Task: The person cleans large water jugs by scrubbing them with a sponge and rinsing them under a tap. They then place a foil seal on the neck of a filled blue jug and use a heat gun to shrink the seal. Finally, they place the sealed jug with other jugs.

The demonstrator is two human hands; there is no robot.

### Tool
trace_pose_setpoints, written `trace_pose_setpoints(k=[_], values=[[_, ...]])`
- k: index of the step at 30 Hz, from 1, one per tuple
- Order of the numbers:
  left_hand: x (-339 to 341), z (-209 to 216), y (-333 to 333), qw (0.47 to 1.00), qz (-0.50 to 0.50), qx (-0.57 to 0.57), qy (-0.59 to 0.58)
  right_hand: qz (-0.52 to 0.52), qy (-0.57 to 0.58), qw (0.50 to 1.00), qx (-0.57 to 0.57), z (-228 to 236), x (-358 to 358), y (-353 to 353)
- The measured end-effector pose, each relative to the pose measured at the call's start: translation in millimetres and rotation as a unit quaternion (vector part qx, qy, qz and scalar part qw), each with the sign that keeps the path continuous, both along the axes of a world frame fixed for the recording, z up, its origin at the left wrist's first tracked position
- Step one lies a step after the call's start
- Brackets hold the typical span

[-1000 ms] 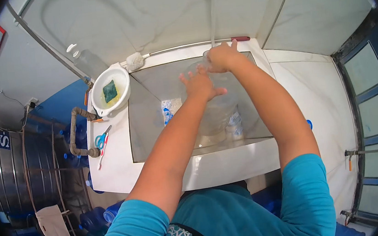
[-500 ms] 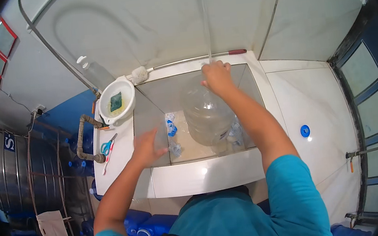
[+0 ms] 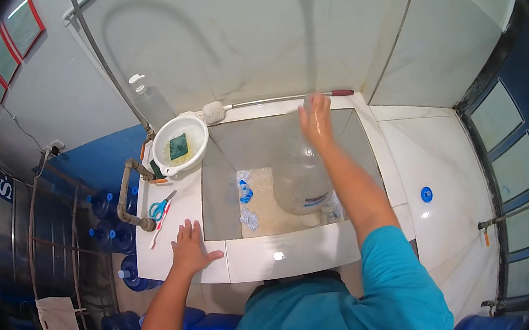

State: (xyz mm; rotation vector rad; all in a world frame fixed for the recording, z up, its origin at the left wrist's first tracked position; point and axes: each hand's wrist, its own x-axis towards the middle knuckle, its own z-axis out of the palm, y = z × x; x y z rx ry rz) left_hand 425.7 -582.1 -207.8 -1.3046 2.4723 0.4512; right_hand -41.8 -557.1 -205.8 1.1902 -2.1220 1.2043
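Observation:
A large clear water jug [image 3: 294, 171] stands in the tiled sink basin [image 3: 218, 186], tilted a little. The fingers of my right hand [image 3: 317, 122] are wrapped round its neck at the far side, so the mouth is hidden. My left hand [image 3: 189, 250] lies flat on the white counter at the near left corner, fingers spread, holding nothing. Beside the jug on the basin floor lie crumpled blue-and-white plastic scraps [image 3: 245, 191]. Near my left fingers are blue-handled scissors [image 3: 157, 210] and a red-and-white toothbrush [image 3: 160, 224].
A white bowl [image 3: 199, 147] with a green sponge [image 3: 178, 146] sits at the back left, by a pump bottle [image 3: 154, 106]. Along the back ledge lies a long-handled brush [image 3: 271, 101]. A bent pipe [image 3: 125, 199] rises at the left. A blue cap [image 3: 427, 194] rests on the right counter.
My left hand has moved from over the basin's left edge down onto the counter. The thin water stream above my right hand no longer shows. My right hand stays at the jug's neck.

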Motion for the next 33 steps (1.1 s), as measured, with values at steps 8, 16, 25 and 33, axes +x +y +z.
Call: trace_pose_setpoints(k=[8,16,25,33], values=[[-1,6,2,0.999,0.015,0.022,-0.046,0.009,0.088,0.996,-0.014,169,6,-10],[0,6,-2,0.999,0.006,0.024,-0.044,0.000,-0.002,1.000,0.005,130,13,-11],[-7,7,-2,0.999,-0.004,0.028,-0.043,-0.011,-0.035,0.997,0.069,65,0,14],[-7,2,-1,0.998,0.012,0.029,-0.047,0.040,-0.058,0.998,-0.007,163,3,-6]])
